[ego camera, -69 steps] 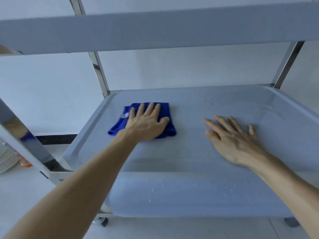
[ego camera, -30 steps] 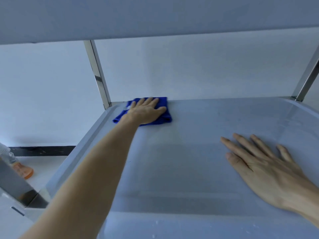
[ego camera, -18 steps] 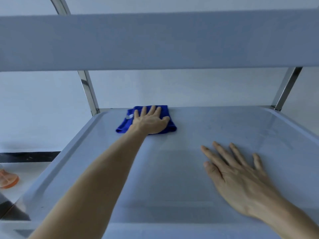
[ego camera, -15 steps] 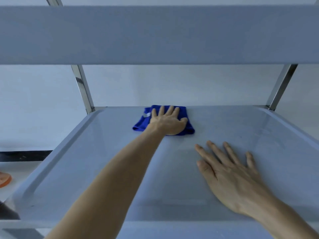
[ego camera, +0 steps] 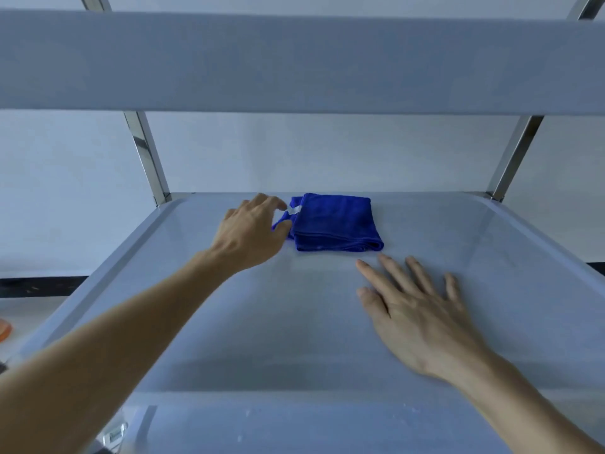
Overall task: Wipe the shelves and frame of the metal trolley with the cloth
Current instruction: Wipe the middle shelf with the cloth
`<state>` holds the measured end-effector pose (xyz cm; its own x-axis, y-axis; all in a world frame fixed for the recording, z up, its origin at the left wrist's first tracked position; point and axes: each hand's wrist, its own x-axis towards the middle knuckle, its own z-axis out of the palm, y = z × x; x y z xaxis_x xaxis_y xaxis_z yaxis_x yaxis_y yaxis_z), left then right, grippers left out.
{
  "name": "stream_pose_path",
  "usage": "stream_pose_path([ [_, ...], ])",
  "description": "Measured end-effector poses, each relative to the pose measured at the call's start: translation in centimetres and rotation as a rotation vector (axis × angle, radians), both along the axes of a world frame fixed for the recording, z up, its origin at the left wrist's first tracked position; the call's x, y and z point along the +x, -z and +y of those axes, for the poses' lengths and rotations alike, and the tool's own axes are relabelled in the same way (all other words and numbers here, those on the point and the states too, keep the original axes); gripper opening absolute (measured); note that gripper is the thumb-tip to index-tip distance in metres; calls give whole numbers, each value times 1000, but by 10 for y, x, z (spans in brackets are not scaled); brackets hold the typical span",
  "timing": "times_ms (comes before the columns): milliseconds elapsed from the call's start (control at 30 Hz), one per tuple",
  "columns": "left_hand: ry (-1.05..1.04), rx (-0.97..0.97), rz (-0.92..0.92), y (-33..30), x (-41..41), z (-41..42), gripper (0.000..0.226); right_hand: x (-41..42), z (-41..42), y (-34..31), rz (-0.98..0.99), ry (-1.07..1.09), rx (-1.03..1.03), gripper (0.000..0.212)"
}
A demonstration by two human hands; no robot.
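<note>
Folded blue cloth (ego camera: 335, 224) lies at rear of trolley shelf (ego camera: 491, 257). Left hand (ego camera: 252, 231) at cloth's left edge, grip unclear. Right hand (ego camera: 422, 317) flat on shelf, fingers spread.

Plain white-walled utility room, steel trolley (ego camera: 510, 158), dark skirting strip (ego camera: 42, 285)

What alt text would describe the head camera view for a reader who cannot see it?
A folded blue cloth lies near the back edge of a metal trolley shelf. The left hand is at the cloth's left edge, and the right hand rests flat on the shelf. Another shelf spans above.
</note>
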<state>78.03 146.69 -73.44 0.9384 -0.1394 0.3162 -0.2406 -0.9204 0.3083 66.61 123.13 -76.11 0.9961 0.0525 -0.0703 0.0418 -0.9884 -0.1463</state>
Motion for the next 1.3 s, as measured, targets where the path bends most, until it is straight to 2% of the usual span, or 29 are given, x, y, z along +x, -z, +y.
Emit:
stream_pose_path([
  [167,-30,25,117,17,-15,27,40,0,1,-1,-14,12,11,57],
  [300,-12,2,110,25,-15,27,40,-1,3,-17,-20,49,12,55],
  [433,8,20,65,31,-11,28,39,38,24,-49,-239,58,46,39],
  [533,8,34,51,32,-10,29,39,97,53,-57,-319,-20,115,39],
  [633,10,36,52,32,-10,30,40,141,80,-43,-222,-57,184,40],
  [767,3,57,58,31,-10,29,42,172,84,-15,-135,-67,82,54],
  [933,38,84,84,25,-15,30,59,195,24,-20,-126,140,69,84],
  [1067,48,129,69,25,-18,25,54,209,-11,-22,-61,283,28,84],
  [1167,31,161,64,25,-15,20,51,215,2,-19,-62,239,-17,75],
  [1300,12,149,61,24,-11,20,47,199,36,-18,-28,3,18,76],
])
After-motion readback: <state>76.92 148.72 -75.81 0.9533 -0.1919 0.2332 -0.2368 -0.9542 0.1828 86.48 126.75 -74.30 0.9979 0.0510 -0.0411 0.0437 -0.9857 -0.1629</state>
